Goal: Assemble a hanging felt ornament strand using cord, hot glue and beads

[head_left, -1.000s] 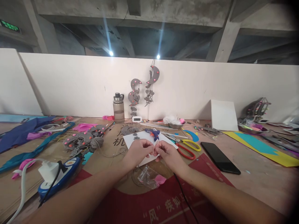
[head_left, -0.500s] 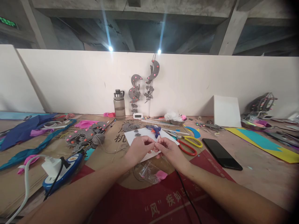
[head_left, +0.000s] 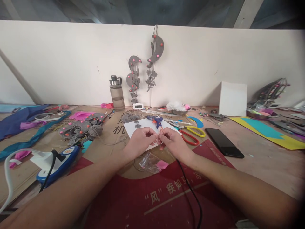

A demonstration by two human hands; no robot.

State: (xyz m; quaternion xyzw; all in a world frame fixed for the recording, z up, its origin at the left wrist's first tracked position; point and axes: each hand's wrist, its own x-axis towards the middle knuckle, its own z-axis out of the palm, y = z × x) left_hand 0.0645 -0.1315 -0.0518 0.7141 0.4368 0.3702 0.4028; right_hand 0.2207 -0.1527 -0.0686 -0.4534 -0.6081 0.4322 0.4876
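Observation:
My left hand (head_left: pixel 142 141) and my right hand (head_left: pixel 173 142) meet above a white sheet (head_left: pixel 130 126), fingertips pinched together. Whatever they hold between them is too small and too covered by the fingers to name. Just beyond them a blue glue gun (head_left: pixel 156 120) lies on the sheet, beside small grey felt pieces (head_left: pixel 137 124). Scissors with red handles (head_left: pixel 190 137) and another pair with yellow handles (head_left: pixel 195 131) rest to the right of my right hand. Nearer to me, below the hands, is a clear plastic bag (head_left: pixel 150 161) with something pink at its end.
A black phone (head_left: pixel 224 142) lies at right. Grey felt shapes with pink dots (head_left: pixel 82 125) and a blue power strip (head_left: pixel 58 165) are at left. A water bottle (head_left: pixel 116 93) stands by the white partition (head_left: pixel 71 63), where grey moon mobiles (head_left: pixel 157 49) hang. A black cable (head_left: pixel 190 190) runs toward me.
The view has tilted downward, so the table and wall appear higher in the picture. Both hands stay together with fingertips pinched, shifted only slightly.

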